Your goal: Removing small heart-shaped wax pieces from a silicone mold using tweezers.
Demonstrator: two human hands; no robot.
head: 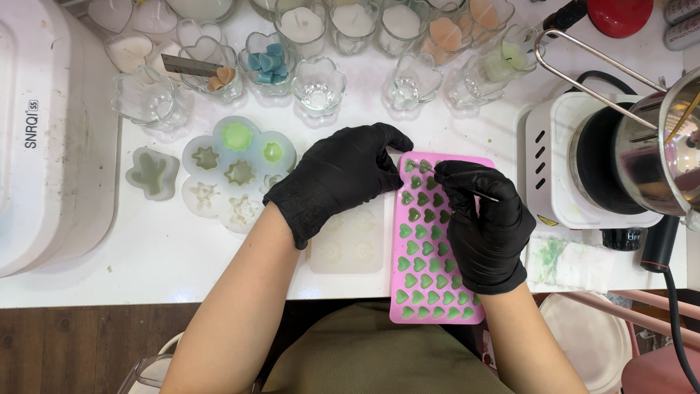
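Note:
A pink silicone mould (477,162) with many small heart cavities filled with green wax lies on the white table in front of me. My left hand (337,179), in a black glove, rests on the mould's upper left edge and holds it. My right hand (487,226), also gloved in black, pinches a thin metal pick (483,194) over the hearts near the mould's top. A clear mould (350,248) lies partly under my left wrist.
A round translucent flower mould (237,171) and a cactus mould (152,174) lie to the left. Several glass heart cups (319,86) stand along the back. A hot plate (576,168) with a steel pitcher (660,146) sits at right. A white appliance (44,138) fills the left.

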